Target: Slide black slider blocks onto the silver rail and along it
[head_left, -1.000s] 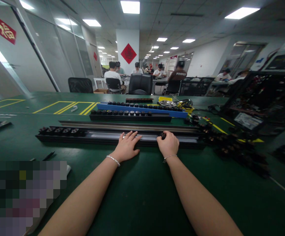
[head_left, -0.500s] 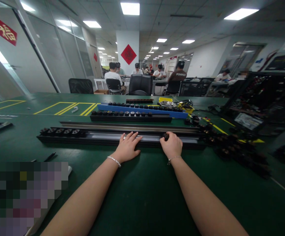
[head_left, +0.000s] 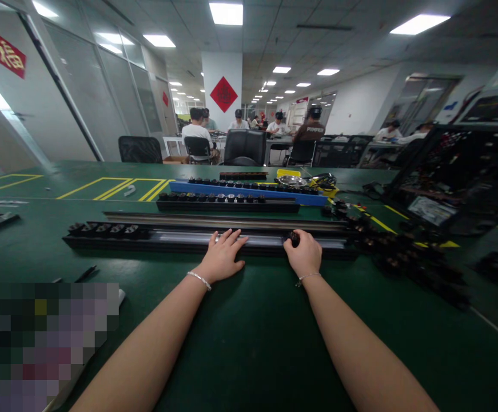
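A long black channel-shaped rail lies across the green table. Fingers spread, my left hand rests on the middle of this rail, over its pale inner strip. My right hand is closed around a small round black part at the rail's right portion; the part's underside is hidden. Several black round parts sit in a row at the rail's left end. Directly behind runs a second long dark rail.
Farther back lie a shorter black rail with round parts and a blue rail. Many loose black parts are heaped to the right, near a dark open-fronted cabinet. People sit at tables beyond.
My right hand has shifted slightly to the right along the rail with the small black part. My left hand stays in place on the rail.
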A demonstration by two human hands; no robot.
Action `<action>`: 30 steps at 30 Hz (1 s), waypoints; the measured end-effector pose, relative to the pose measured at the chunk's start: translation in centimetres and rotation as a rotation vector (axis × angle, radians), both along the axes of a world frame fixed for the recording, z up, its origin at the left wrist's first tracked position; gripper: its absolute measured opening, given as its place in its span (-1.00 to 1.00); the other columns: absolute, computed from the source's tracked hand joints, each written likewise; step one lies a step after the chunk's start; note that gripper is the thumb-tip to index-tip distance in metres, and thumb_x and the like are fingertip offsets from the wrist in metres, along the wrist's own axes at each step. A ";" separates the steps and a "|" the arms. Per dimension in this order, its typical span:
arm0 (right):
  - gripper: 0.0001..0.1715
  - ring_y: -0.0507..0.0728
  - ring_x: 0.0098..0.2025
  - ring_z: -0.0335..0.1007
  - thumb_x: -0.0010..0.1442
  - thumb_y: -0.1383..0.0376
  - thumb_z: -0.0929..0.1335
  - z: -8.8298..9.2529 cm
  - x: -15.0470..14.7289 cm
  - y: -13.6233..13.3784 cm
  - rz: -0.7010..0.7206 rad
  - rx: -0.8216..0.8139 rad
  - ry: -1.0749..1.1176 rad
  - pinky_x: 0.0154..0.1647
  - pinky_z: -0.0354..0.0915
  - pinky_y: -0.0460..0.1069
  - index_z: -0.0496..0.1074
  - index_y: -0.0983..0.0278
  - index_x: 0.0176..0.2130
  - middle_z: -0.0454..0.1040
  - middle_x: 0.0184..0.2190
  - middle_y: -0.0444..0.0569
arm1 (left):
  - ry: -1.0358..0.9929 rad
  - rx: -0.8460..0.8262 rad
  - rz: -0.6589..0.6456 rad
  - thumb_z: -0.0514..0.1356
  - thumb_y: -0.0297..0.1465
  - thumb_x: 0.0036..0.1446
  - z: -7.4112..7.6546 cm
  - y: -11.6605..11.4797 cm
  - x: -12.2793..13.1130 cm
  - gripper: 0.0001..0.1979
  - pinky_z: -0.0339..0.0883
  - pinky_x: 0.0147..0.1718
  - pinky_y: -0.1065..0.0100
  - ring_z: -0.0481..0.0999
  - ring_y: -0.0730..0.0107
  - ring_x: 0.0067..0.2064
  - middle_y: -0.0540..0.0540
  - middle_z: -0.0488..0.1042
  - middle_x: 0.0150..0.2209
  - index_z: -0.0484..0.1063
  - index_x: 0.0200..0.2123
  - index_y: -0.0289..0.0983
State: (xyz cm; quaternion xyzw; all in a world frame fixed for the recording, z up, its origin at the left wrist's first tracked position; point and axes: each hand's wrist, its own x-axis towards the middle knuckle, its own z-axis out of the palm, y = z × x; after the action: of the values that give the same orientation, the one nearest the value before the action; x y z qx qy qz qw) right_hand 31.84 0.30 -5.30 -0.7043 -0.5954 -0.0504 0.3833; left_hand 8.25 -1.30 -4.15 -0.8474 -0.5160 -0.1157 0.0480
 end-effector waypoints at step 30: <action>-0.60 0.19 -0.15 0.30 0.01 0.22 0.24 0.1 2.2 0.0 -0.129 0.015 0.034 0.00 0.08 0.08 0.42 0.33 -0.16 0.46 -0.25 0.07 | 0.016 -0.009 0.002 0.11 -0.16 0.07 0.1 0.0 0.0 -0.35 -0.23 0.21 -0.14 -0.04 0.05 0.31 -0.09 0.04 0.31 0.08 0.23 -0.07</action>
State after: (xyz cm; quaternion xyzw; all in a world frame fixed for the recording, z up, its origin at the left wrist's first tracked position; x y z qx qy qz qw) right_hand 34.05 0.32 -5.15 -0.7392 -0.5417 -0.0676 0.3943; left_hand 8.21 -1.32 -4.06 -0.8479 -0.5171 -0.1065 0.0483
